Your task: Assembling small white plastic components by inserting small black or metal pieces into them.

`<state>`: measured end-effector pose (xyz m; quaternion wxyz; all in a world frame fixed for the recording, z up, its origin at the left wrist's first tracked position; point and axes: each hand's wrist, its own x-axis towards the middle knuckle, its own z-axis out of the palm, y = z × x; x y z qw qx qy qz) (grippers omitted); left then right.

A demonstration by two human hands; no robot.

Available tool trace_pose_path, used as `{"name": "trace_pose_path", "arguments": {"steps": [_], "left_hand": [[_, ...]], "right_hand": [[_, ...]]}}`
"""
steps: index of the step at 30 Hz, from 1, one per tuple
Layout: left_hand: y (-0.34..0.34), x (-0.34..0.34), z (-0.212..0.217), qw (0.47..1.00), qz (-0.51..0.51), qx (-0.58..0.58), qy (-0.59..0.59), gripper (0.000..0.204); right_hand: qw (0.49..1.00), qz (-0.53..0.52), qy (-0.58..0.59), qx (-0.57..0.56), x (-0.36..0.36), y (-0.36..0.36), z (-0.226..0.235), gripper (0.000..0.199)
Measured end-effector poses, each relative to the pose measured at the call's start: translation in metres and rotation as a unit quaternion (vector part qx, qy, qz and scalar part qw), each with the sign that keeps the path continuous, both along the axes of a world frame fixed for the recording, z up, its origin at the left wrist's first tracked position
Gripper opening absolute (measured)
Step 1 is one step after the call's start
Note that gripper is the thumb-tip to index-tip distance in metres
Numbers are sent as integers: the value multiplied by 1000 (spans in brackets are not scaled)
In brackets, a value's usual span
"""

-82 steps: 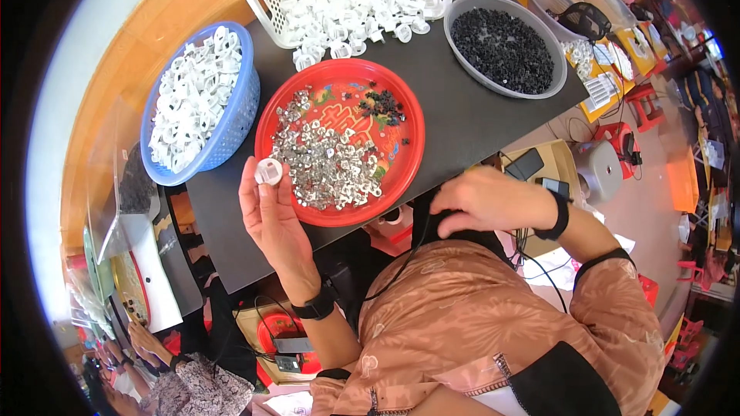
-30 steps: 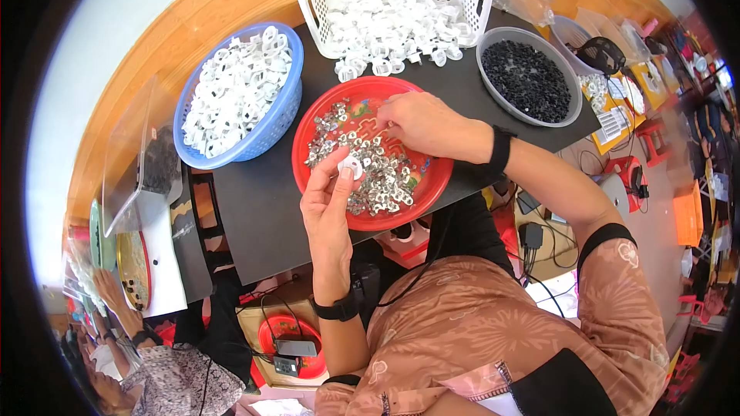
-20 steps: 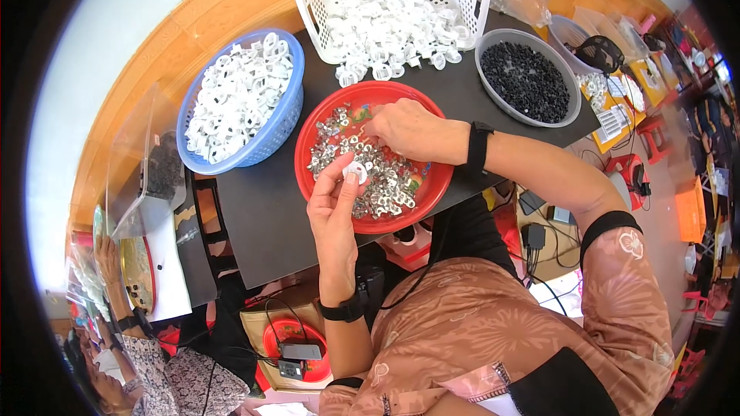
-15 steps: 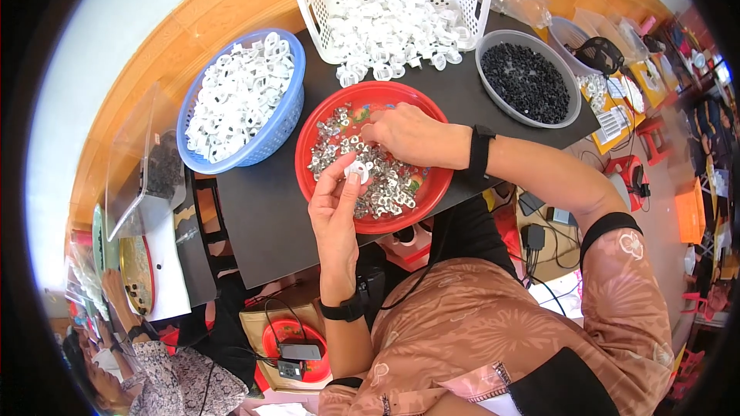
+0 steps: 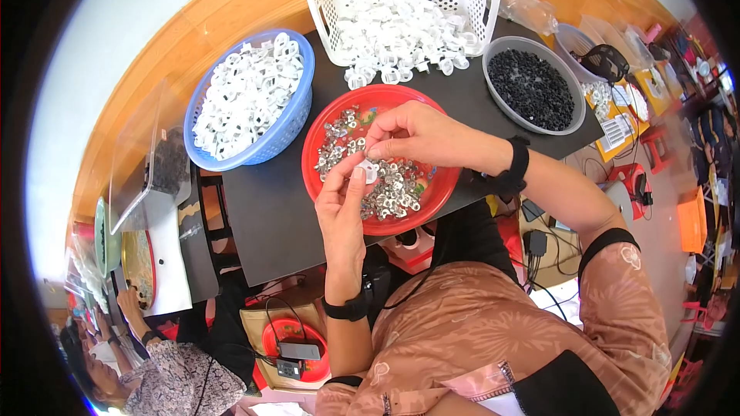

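Observation:
My left hand [image 5: 341, 219] pinches a small white plastic part [image 5: 371, 173] between thumb and fingertips. It hovers above the round red tray [image 5: 449, 189], which holds many small shiny metal pieces [image 5: 395, 194]. From the right, my right hand [image 5: 412, 136] reaches in with thumb and forefinger pressed together at the upper edge of the white part. Whatever those fingertips pinch is too small and covered to make out.
A blue basket [image 5: 289, 139] heaped with white parts stands left; a white basket [image 5: 493, 8] spills similar parts behind the tray. Right is a grey bowl [image 5: 580, 112] of small black pieces. Another person's hand [image 5: 131, 304] works at far left beside a clear bin [image 5: 127, 212].
My right hand has lifted from among the metal pieces and come to the white part in my left hand. The view has shifted slightly.

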<state>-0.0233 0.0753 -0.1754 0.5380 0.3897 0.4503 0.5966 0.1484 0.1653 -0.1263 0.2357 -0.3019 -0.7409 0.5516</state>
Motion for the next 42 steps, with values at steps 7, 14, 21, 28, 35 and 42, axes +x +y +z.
{"name": "trace_pose_path", "arguments": {"steps": [7,14,21,28,35,42], "left_hand": [[-4,10,11,999,-4,2,-51,20],[-7,11,7,997,15,31,-71,10],[-8,15,11,995,35,39,-84,7],[-9,18,9,995,42,55,-77,9],[-8,20,9,988,18,22,-152,23],[-5,19,11,989,21,48,-138,34]], "right_hand": [[992,-54,112,33,-3,-22,-1,11],[978,-100,80,166,-3,-32,7,11],[974,-139,114,135,-8,-44,2,13],[950,-152,88,257,-12,-49,-4,10],[949,-173,64,255,-6,-46,-6,9],[959,-147,8,242,-1,-51,-6,10]]}}
